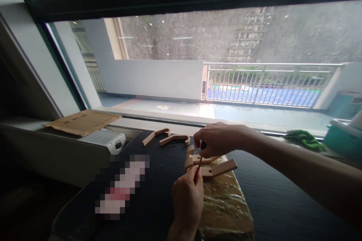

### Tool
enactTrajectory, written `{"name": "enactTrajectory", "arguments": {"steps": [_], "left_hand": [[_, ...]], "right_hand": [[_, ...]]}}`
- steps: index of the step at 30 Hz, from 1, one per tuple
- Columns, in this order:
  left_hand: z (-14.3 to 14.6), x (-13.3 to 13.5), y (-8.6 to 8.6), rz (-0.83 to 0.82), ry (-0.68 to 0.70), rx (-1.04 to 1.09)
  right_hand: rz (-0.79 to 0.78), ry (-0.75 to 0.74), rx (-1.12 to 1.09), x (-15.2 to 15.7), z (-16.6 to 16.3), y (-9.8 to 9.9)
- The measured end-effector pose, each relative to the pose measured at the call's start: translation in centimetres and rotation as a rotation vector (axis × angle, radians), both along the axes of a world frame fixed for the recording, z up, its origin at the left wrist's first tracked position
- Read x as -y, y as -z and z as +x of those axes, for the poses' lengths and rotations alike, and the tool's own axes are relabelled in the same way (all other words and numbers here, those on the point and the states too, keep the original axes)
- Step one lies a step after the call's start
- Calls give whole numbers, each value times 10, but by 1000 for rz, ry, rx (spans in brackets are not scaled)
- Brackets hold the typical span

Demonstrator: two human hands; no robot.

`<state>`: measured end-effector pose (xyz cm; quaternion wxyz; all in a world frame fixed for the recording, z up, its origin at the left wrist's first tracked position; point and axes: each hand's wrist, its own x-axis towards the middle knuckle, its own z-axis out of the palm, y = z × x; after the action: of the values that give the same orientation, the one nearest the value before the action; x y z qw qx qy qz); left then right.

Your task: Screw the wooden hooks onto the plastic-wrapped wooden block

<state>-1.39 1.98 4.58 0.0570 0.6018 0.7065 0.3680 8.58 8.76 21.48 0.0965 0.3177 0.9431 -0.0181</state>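
Note:
My right hand (217, 140) is closed round the black handle of a thin screwdriver (199, 162) whose shaft slants down toward my left hand (187, 199). My left hand is closed, pinching the shaft's lower end or something small there that I cannot make out. Just behind the shaft lie stacked wooden hook-shaped pieces (212, 166) resting on a clear plastic bag (226, 203) on the dark table (283, 203). Two more curved wooden pieces (166, 136) lie farther back on the table.
A white device with a ribbed top (105, 139) and a flat cardboard piece (83, 121) sit on the ledge at the left. A green cloth (302, 137) and teal box (343, 139) lie at the right. A blurred patch (123, 186) covers part of the table.

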Motion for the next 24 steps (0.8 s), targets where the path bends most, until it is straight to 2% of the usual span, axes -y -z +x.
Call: {"name": "enactTrajectory", "arguments": {"steps": [5, 13, 19, 24], "left_hand": [[0, 0, 2, -2, 1, 18], [-2, 0, 2, 2, 20, 38], [-1, 0, 2, -10, -1, 17], [-1, 0, 1, -4, 1, 17]], "right_hand": [[-13, -44, -35, -1, -3, 2], [8, 50, -24, 3, -2, -1], [-4, 0, -6, 7, 0, -10], [17, -41, -16, 6, -3, -5]]}}
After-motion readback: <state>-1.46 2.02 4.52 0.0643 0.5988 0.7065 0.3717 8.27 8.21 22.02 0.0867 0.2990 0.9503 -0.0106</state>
